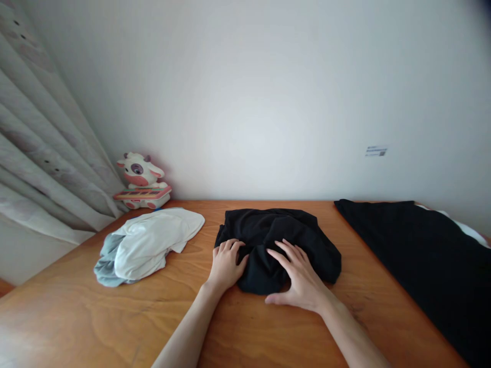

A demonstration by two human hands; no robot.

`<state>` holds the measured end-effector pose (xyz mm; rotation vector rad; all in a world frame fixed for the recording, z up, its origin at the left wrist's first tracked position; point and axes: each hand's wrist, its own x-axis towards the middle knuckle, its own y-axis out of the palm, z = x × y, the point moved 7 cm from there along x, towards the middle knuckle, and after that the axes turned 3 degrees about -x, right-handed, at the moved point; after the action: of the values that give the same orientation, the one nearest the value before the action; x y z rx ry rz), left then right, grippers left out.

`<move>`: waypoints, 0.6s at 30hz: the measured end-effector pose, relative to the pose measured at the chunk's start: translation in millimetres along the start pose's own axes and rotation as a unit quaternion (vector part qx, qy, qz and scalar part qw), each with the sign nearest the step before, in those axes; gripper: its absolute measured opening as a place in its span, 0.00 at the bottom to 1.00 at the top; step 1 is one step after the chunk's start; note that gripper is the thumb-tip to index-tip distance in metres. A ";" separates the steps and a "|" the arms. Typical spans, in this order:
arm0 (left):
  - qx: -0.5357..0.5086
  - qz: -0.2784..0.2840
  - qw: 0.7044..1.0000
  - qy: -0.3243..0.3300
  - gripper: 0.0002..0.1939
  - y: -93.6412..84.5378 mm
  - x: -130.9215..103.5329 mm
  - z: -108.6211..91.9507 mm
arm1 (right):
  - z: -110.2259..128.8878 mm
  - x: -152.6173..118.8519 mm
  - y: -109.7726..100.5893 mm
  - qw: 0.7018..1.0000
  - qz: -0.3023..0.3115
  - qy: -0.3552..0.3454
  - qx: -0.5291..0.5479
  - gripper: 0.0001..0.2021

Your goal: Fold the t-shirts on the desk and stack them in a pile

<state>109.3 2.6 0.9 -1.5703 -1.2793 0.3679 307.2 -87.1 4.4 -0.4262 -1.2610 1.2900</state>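
At middle of wooden bench point(245, 332): black cloth point(284, 222), bunched, both hands upon it. Left hand point(227, 266): fingers bent over cloth's left near side; whether fabric is pinched, cannot tell. Right hand point(301, 278): fingers spread, thumb well apart, not closed. Step in hand, judged from pose: feeling over crumpled fabric. Next move probably calls for locating edge, closing fingers there.

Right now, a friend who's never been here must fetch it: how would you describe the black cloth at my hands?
Find the wooden table before the pale wall and look to its middle. There, at the left hand and right hand, lies the crumpled black cloth. It is bunched in a heap, unlike the smooth black cloth spread on the right.
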 end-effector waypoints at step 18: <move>-0.131 -0.004 0.981 0.143 0.42 -16.9 -4.2 -19.5 | -84.5 -9.3 6.3 0.653 -0.222 0.354 0.632 0.26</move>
<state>113.2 -12.7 21.8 -1.7657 -1.1419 -0.0354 378.7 -60.7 -33.8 0.3887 0.3577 1.0802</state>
